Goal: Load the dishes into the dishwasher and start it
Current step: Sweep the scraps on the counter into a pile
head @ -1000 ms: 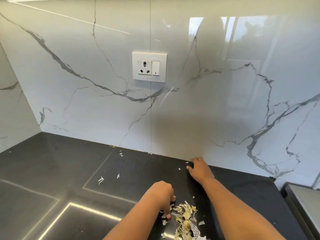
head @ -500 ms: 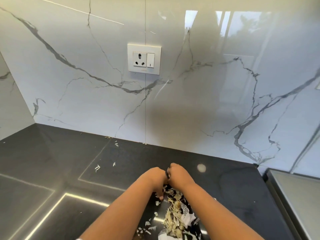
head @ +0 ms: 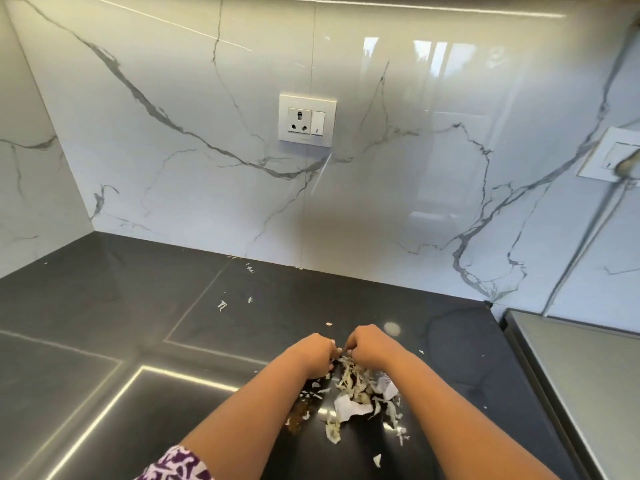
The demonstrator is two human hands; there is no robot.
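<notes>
Scraps [head: 356,396] of pale peel and paper are lying in a heap on the black desk [head: 104,323]. Just beyond the heap, the left hand [head: 313,353] and right hand [head: 369,346] are meeting knuckle to knuckle, fingers curling down onto its far edge, seemingly gathering scraps. Farther behind the heap, a white socket [head: 307,121] is sitting on the marble wall [head: 173,98]. No dishes or dishwasher are showing.

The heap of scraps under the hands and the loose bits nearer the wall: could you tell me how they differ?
The heap of scraps is dense and lies at both curled hands, left hand and right hand; the loose bits are few, scattered and untouched. The heap holds large pale pieces; the bits are tiny. Both lie on the dark countertop.
</notes>
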